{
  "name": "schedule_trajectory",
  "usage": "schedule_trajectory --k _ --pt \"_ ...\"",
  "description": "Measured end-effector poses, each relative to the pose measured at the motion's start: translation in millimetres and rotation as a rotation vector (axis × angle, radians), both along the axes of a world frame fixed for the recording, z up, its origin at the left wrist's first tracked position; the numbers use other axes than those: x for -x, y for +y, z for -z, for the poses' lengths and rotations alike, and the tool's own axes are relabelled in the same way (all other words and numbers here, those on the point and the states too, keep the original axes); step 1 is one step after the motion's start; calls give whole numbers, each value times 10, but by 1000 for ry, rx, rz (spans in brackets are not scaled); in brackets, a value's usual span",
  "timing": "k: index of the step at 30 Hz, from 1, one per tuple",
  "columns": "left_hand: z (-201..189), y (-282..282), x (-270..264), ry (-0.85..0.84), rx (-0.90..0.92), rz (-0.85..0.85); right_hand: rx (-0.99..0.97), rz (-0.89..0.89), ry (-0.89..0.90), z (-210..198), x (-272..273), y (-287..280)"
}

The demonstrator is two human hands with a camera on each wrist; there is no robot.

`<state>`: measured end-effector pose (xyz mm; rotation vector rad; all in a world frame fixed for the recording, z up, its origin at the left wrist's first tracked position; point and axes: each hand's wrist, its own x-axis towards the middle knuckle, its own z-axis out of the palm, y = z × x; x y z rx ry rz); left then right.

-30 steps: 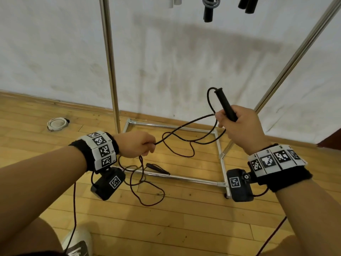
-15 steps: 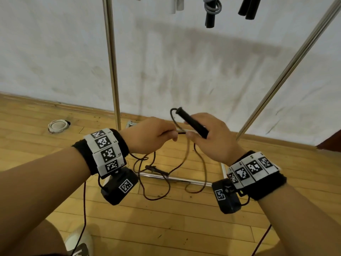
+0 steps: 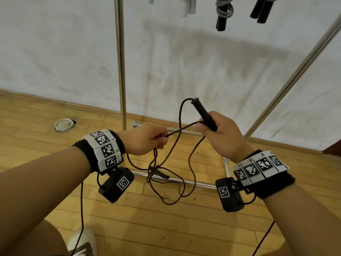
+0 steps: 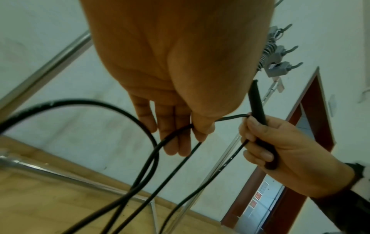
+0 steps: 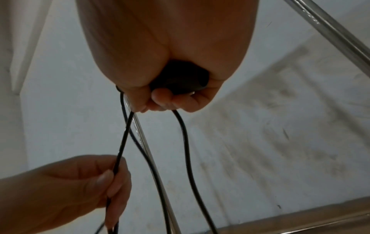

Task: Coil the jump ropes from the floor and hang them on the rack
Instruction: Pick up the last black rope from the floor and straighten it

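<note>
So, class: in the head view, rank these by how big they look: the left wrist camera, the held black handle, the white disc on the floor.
1. left wrist camera, nearest the lens
2. black handle
3. white disc

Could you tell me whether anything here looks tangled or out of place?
Yes: the black rope hangs in loose, crossing loops, and its second handle lies on the floor against the rack's base bar instead of being gathered.

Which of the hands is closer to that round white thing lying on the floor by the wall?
Left. The left hand pinches cord just right of the white disc; the right hand is farther right.
</note>
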<state>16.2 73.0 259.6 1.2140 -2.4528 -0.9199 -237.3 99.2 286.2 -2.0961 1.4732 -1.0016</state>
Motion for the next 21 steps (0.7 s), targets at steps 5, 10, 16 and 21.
schedule_trajectory --k 5,10,16,21 --pt "81 -20 -47 -73 -40 6 53 22 -34 -43 -28 4" --pt "216 -51 -90 -226 -17 12 84 101 -75 -85 52 -30" --pt "256 -115 -213 -282 -37 -16 156 256 -114 -136 364 -91" --pt "156 -118 -211 -212 -4 -65 -17 287 11 -43 528 -95"
